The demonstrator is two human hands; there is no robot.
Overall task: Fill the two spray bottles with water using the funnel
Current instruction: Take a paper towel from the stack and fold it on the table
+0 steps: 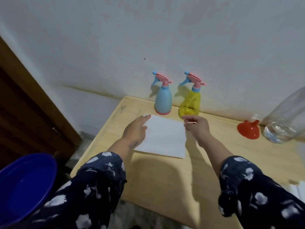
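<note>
Head view looks down on a pale wooden counter (165, 176) set against a white wall (148, 38). Both bare hands reach forward from dark floral sleeves (92, 182) over a white sheet of paper towel (165, 136) lying flat at the counter's middle. The left hand (137, 129) rests palm down on the sheet's left edge, its grip wide, fingers stretched flat toward the far left corner and holding nothing. The right hand (198, 128) sits at the sheet's far right corner with a narrow grip, thumb and fingers pinched together at the paper's edge; whether the paper is truly caught between them cannot be told.

Just beyond the sheet, against the wall, stand two upright spray bottles with their pink and blue trigger heads on: a light blue opaque plastic spray bottle (163, 100) just past the left hand's fingertips, and a clear yellow plastic spray bottle (189, 103) touching or nearly touching the right hand's knuckles in this view. A red plastic funnel (248, 130) lies mouth down well to the right of the right hand, beside a large clear glass jar (287, 118) holding some water. A dark blue plastic basin (24, 187) shows at lower left, off the counter.
</note>
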